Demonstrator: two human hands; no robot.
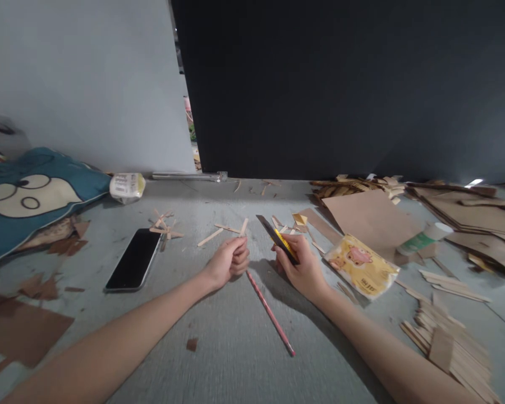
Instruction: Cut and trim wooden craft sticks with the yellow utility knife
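Observation:
In the middle of the table my left hand (230, 260) is closed, pinching a short wooden craft stick (244, 226) that pokes up past the fingertips. My right hand (298, 264) is wrapped round a yellow and black utility knife (284, 243), its dark blade pointing up and left, apart from the stick. A pink pencil (271, 314) lies between the forearms, its upper end close to my left hand. Two loose sticks (210, 236) lie just beyond my left hand. More stick pieces and a small yellow scrap (299, 219) lie beyond the knife.
At left are a black phone (134, 260), crossed sticks (166, 230), a blue cartoon cushion (46, 196) and brown cardboard (25, 331). At right lie a yellow tissue pack (362, 266), a green and white cup (425, 238) and piled craft sticks (446, 336). A dark panel (345, 90) stands behind.

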